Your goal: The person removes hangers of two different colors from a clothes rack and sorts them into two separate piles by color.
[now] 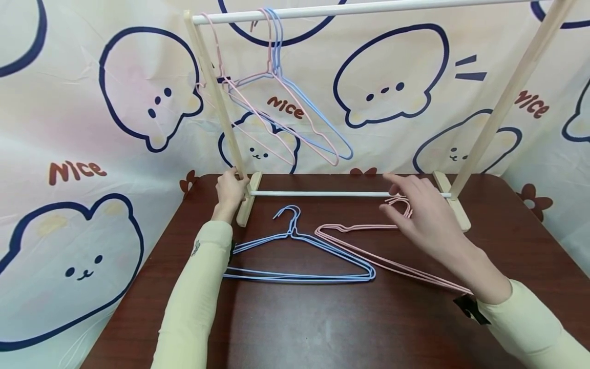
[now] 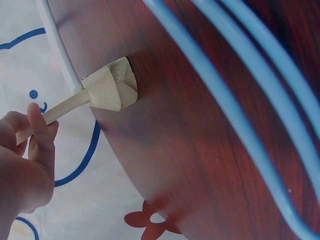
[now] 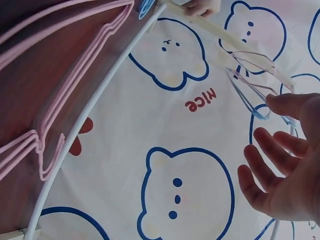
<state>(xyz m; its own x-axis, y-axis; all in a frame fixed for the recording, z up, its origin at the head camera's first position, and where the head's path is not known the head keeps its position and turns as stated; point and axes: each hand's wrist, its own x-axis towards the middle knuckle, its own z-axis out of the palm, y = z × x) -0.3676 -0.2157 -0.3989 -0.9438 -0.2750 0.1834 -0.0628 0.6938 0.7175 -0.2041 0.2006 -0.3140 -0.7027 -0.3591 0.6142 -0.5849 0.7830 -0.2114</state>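
Note:
My left hand grips the left wooden post of a clothes rack, low down near its foot. In the left wrist view, that hand's fingers wrap the post above its wooden foot. My right hand hovers over the pink hangers lying on the table at the right, partly covering them. In the right wrist view its fingers are spread and loosely bent, with nothing between them. Several blue hangers lie stacked on the table between the hands, hooks pointing away from me.
Pink hangers and blue hangers hang near the left end of the white top rail. A lower white bar joins the rack's feet on the dark brown table. Behind hangs a cartoon-printed cloth.

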